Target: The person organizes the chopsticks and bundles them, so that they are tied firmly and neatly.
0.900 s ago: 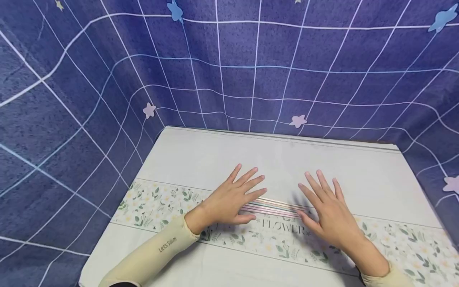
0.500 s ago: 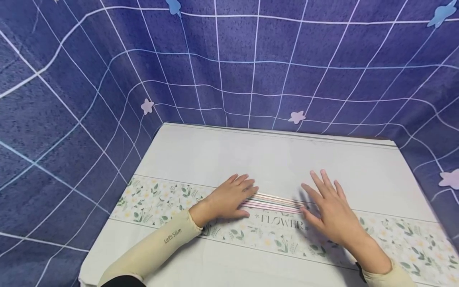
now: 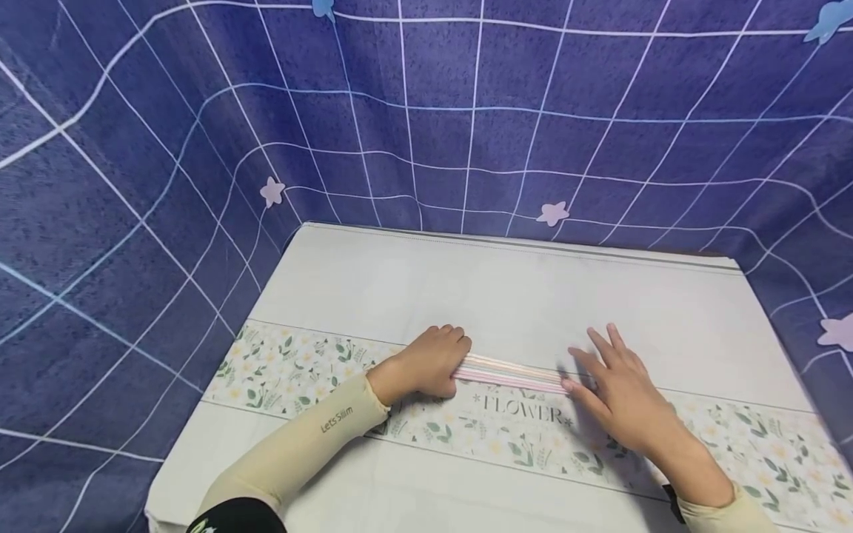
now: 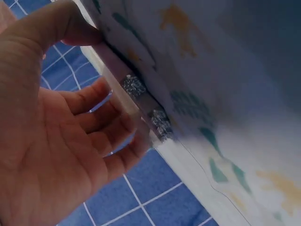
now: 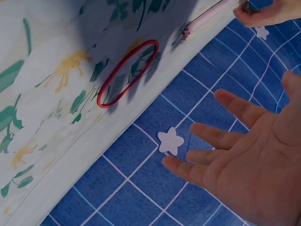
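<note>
Several slim pastel pencils [image 3: 513, 373] lie side by side across the floral band of the tablecloth. My left hand [image 3: 433, 360] curls its fingers and thumb round their left ends, hiding them in the head view. In the left wrist view, silver glittery bands mark the pencils [image 4: 143, 101] between thumb and fingers. My right hand [image 3: 623, 400] hovers with spread fingers, its thumb tip beside the pencils' right ends, holding nothing. A red rubber band [image 5: 157, 46] lies as a long loop on the cloth in the right wrist view; the right hand blocks it in the head view.
The white tablecloth [image 3: 373, 281] bears a floral strip with the word FLOWER. A blue grid-patterned curtain [image 3: 440, 133] with stars hangs behind and at the sides, close to the table's far edge.
My left hand goes from spread flat over the pencils to curling its fingers round their left ends. The right hand shifts slightly right and stays spread. The head view tilts down a little.
</note>
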`<state>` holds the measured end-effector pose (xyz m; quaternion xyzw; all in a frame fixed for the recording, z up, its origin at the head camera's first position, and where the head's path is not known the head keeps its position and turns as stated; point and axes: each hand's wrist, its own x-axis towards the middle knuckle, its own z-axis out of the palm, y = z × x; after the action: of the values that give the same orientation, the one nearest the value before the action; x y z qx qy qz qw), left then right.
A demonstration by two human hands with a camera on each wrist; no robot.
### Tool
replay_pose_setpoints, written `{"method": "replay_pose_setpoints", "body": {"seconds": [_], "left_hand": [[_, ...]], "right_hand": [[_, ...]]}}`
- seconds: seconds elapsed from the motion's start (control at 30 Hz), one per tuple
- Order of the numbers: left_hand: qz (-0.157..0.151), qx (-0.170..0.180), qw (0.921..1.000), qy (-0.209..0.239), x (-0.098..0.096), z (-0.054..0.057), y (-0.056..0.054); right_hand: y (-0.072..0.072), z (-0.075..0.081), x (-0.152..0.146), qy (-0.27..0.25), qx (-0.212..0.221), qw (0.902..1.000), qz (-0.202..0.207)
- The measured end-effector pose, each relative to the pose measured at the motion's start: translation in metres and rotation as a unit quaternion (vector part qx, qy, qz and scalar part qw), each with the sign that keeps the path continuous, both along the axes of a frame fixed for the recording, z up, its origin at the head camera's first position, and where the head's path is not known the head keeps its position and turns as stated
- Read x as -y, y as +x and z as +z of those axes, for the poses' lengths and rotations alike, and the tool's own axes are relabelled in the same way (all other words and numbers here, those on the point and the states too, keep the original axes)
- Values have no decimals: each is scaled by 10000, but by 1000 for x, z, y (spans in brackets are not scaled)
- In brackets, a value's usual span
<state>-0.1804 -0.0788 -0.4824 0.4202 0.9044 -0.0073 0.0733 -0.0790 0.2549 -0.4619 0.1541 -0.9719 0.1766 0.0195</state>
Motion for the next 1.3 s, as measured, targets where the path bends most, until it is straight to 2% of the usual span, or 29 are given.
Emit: {"method": "replay_pose_setpoints", "body": {"seconds": [0.13,0.3,0.43,0.5,0.73,1.0,1.3], "left_hand": [[228,316,9990,-198,-10,5,-1],[360,372,9976,-469,-18,7,-1],[420,394,9971,-500,-19,6,0],[416,299,9975,-490,-18,5,2],[89,-214,9971,-720,-14,0,7],[180,-182,9969,-738,-12,-2,12],[29,-591,9934,-979,-11,0,16]], "right_hand": [[0,-1,-1,17,-22,10000,17],[1,-1,-3,-3,14,10000,-13],[1,-2,-3,-60,-22,10000,10],[1,-1,-3,-139,-80,9999,10],[-1,5,-2,-353,-300,9989,-85],[-1,0,4,-207,-134,9997,-67],[-1,2,3,-198,-283,9994,-55]]}}
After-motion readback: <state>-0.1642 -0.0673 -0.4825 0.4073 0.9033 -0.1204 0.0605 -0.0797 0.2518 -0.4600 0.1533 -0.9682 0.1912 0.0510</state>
